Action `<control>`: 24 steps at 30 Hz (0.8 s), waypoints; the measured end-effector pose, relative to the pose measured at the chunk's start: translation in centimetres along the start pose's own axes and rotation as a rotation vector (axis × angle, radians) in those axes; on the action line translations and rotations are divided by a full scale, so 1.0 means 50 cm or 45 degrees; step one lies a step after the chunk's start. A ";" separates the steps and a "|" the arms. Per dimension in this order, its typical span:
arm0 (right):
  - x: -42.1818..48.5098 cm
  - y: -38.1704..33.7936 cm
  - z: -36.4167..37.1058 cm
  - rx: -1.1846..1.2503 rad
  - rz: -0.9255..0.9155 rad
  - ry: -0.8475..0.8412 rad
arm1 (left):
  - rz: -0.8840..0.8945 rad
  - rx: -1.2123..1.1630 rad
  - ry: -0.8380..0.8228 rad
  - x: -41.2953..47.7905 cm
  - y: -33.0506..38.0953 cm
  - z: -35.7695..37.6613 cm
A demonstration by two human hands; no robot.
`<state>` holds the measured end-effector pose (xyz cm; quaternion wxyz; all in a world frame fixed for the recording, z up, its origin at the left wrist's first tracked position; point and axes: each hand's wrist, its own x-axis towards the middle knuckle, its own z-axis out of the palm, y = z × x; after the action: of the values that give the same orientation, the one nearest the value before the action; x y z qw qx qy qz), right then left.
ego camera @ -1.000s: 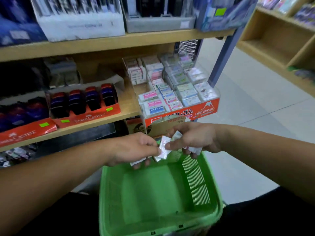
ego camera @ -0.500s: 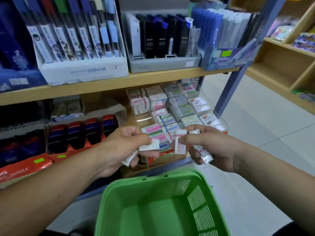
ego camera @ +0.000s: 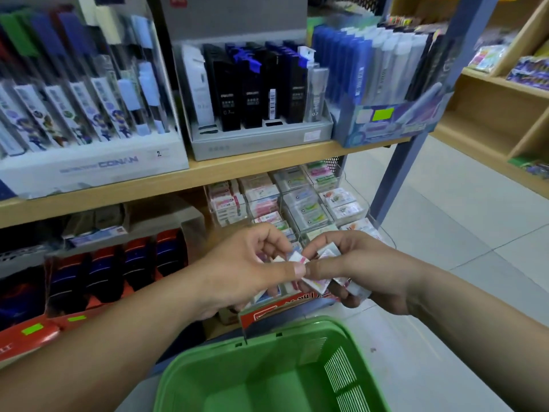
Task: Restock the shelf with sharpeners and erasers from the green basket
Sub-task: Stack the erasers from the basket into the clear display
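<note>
My left hand (ego camera: 237, 272) and my right hand (ego camera: 365, 272) meet fingertip to fingertip in front of the clear eraser display (ego camera: 297, 200) on the lower shelf. Each hand pinches small wrapped erasers: a white one with a pink stripe (ego camera: 297, 258) sits between the left thumb and fingers, and several more (ego camera: 319, 282) are bunched in the right hand's curled fingers. The green basket (ego camera: 267, 376) hangs below the hands, and the part of its inside that shows holds nothing. Dark sharpeners (ego camera: 113, 272) stand in red trays at the lower left.
The upper wooden shelf (ego camera: 208, 173) carries pen and lead-refill boxes. A blue metal upright (ego camera: 416, 138) ends the unit at the right, with grey tiled floor (ego camera: 445, 233) beyond it and another wooden shelf unit (ego camera: 490, 120) at the far right.
Both hands rose from just over the basket to the eraser display's front. They have closed together, so the erasers now touch. The view tilted upward.
</note>
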<state>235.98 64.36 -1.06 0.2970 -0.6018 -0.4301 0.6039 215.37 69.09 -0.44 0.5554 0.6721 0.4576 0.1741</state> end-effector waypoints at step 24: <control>0.046 -0.006 -0.015 0.561 -0.026 0.110 | 0.079 0.769 0.331 0.185 -0.030 -0.063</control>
<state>236.45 66.66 -1.81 0.4456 -0.5432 -0.2806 0.6539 217.25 78.37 -3.32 0.2624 0.7923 0.5349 0.1317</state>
